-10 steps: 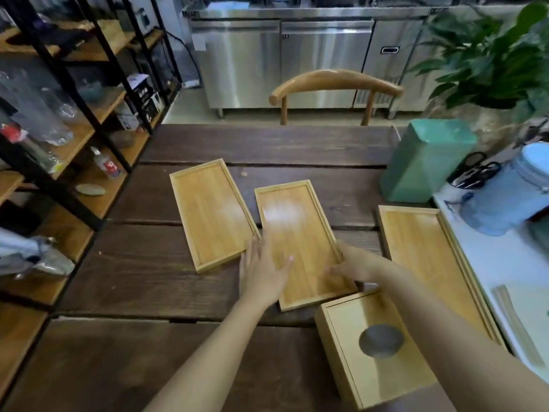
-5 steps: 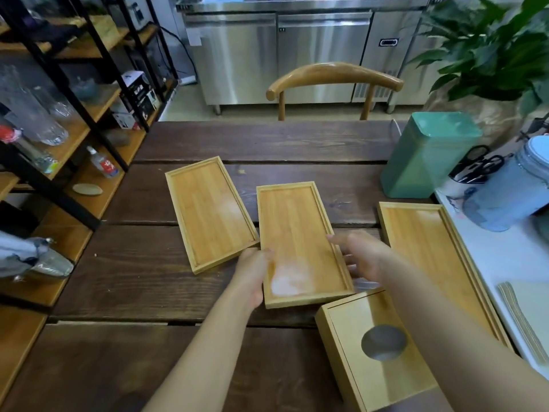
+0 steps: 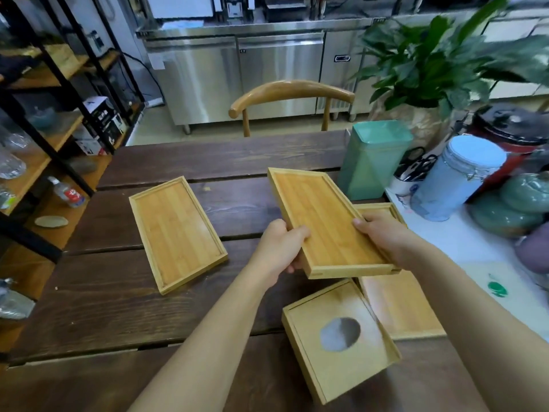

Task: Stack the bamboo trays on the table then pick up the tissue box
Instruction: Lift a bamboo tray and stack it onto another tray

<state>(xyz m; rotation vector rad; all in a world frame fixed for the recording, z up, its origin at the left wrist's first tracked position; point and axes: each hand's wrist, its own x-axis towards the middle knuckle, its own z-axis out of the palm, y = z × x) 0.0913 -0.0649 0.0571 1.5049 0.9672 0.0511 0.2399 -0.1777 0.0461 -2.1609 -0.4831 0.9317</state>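
The middle tray (image 3: 326,221) is held aloft, clasped by left hand (image 3: 277,248) and right hand (image 3: 386,239); the tissue box (image 3: 338,337) could be clipped if lowered carelessly.

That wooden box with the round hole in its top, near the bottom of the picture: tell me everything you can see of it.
The tissue box looks like pale bamboo, squarish, with a flat top panel set inside a thin raised rim. A round hole in the top shows something whitish inside. It sits on the dark plank table, turned at an angle to the planks, its far right corner overlapping the large tray beside it. Neither hand touches it.
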